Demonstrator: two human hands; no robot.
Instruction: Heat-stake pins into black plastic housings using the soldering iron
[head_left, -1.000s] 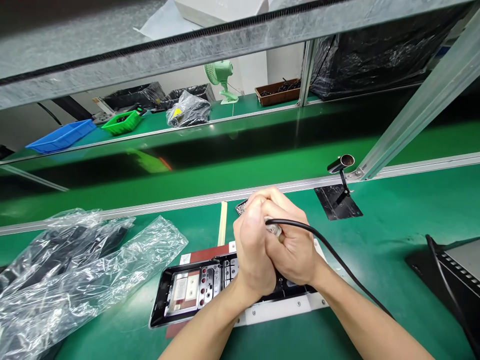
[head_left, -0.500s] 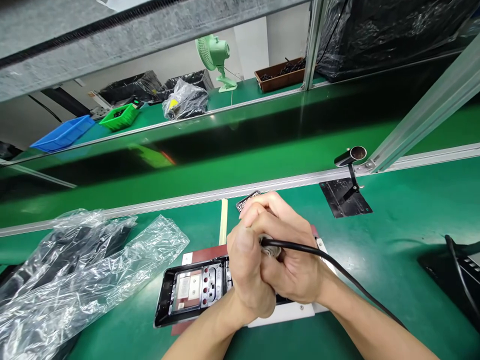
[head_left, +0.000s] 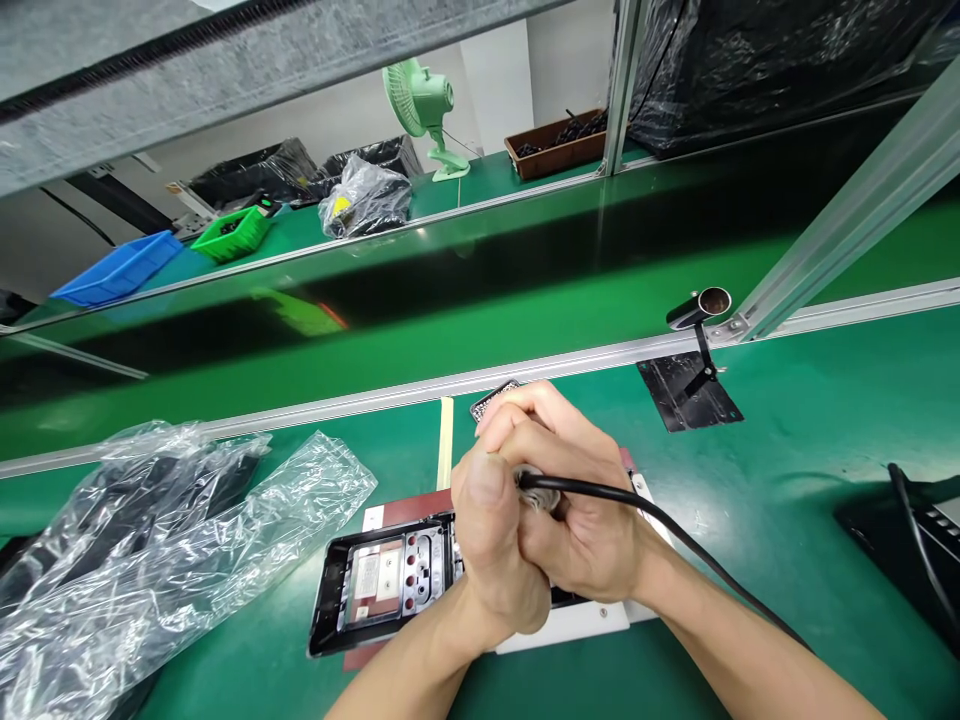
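Both my hands are wrapped round an upright corded electric screwdriver (head_left: 541, 492); only its cable end shows, pointing up at me, and its tip is hidden. My left hand (head_left: 491, 540) is closed on the near left side, thumb up. On the right, my right hand (head_left: 585, 500) clasps it too, its fingers overlapping the left ones. A black cable (head_left: 645, 500) runs from the tool to the lower right. Beneath my hands lies a black plastic housing (head_left: 330, 590) on a white and dark red fixture (head_left: 562, 632). My hands cover the housing's right part.
Behind my hands is a small tray of screws (head_left: 491, 400). Clear plastic bags (head_left: 202, 540) with dark contents lie at left. A tube holder (head_left: 701, 310) on a black plate (head_left: 686, 395) stands back right, near a metal rail (head_left: 420, 388). Black equipment (head_left: 900, 540) sits far right.
My hands keep the same grip on the screwdriver over the housing. The whole view has shifted very slightly; nothing on the bench has visibly moved.
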